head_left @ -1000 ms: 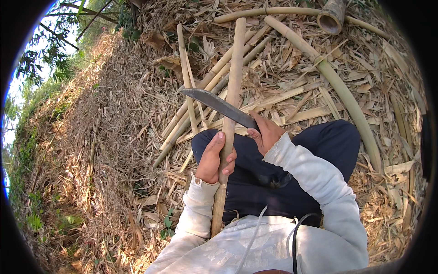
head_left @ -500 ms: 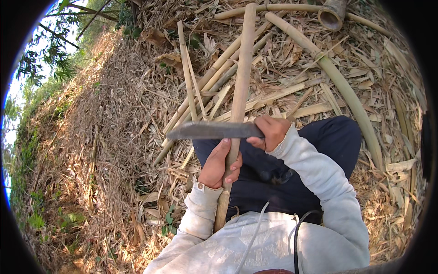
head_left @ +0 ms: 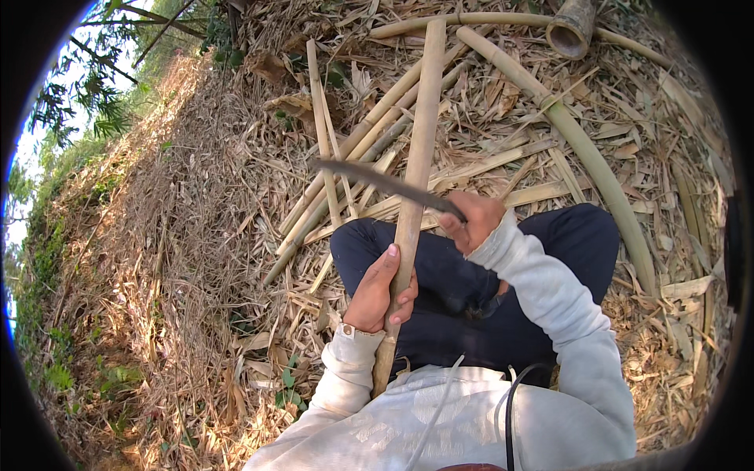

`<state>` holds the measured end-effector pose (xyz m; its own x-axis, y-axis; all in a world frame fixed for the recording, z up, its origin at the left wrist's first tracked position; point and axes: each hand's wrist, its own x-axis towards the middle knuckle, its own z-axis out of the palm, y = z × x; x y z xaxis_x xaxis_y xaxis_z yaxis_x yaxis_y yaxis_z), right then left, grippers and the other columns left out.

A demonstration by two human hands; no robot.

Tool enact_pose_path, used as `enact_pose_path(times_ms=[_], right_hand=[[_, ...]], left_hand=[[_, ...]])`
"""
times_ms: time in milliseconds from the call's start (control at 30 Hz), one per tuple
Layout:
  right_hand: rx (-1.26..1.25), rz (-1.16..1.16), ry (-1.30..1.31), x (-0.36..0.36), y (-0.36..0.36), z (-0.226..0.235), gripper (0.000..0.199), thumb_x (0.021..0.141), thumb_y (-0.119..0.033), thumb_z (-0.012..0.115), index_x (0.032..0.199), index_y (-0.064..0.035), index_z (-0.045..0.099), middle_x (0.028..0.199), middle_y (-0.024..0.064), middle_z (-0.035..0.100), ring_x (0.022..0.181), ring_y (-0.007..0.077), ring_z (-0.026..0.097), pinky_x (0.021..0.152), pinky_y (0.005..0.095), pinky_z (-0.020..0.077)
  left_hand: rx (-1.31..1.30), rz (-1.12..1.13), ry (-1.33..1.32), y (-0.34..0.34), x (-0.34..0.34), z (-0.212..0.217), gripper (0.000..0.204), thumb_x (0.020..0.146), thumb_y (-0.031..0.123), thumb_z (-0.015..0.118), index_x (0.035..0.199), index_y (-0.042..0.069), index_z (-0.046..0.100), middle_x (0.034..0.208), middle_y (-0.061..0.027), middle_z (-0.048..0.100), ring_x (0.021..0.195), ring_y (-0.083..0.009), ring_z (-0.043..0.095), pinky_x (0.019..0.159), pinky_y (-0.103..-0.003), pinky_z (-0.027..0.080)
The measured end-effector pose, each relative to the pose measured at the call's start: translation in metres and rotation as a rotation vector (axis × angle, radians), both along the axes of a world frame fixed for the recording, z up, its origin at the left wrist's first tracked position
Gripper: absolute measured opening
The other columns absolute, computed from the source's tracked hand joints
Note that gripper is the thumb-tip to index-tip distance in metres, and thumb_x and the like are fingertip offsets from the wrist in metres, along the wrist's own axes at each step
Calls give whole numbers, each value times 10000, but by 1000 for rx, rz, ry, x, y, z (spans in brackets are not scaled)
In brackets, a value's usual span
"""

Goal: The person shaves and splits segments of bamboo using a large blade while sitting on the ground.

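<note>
A long, pale bamboo pole (head_left: 422, 133) slants up from my lap, its lower end against my shirt. My left hand (head_left: 382, 290) is wrapped round its lower part, the thumb lying along the side. In my right hand (head_left: 473, 220) is the handle of a machete (head_left: 385, 182). The dark blade points left and a little away from me, crossing over the pole above my left hand. Its edge is seen nearly on end, and I cannot tell whether it touches the bamboo.
Dry bamboo leaves and split strips cover the ground. Several poles lie beyond my knees, with a long curved bamboo pole (head_left: 577, 129) on the right. A thick hollow bamboo piece (head_left: 571, 31) lies at the far right. Two thin strips (head_left: 322, 129) lie left of the held pole.
The machete has turned from lying flat and level to slanting, its tip now farther from me. My right hand has shifted slightly right. The pole's far end has dropped a little toward me.
</note>
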<state>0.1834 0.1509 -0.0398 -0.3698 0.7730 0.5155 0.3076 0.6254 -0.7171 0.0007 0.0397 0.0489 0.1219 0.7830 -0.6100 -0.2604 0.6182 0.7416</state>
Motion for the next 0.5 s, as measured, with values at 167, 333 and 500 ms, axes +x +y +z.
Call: enact_pose_path(times_ms=[167,333,500], right_hand=[[19,34,-186,-1,-2,4,562,943,-587,479,849,-47,601,692,144,566,631,375,607,548,432,487],[-12,-14,-116,-5,8,-15,521,964,-532,482,835,-40,591,722,139,593,649,375,613,560,428,490],[168,63,-190,-9,-13,-9,544,907,-589,533,829,-52,584,721,121,583,606,330,616,534,393,505]], left_hand=[[48,-20,70,24,-9,-12,475,1048,480,313,971,46,491,576,-34,425,334,-119,338,329,-251,311],[92,-96,232,59,-35,4,480,1045,484,327,971,46,508,558,-32,423,323,-122,355,320,-255,300],[-5,-79,86,40,-18,-5,548,1013,564,341,909,68,548,528,-22,405,309,-127,333,310,-256,286]])
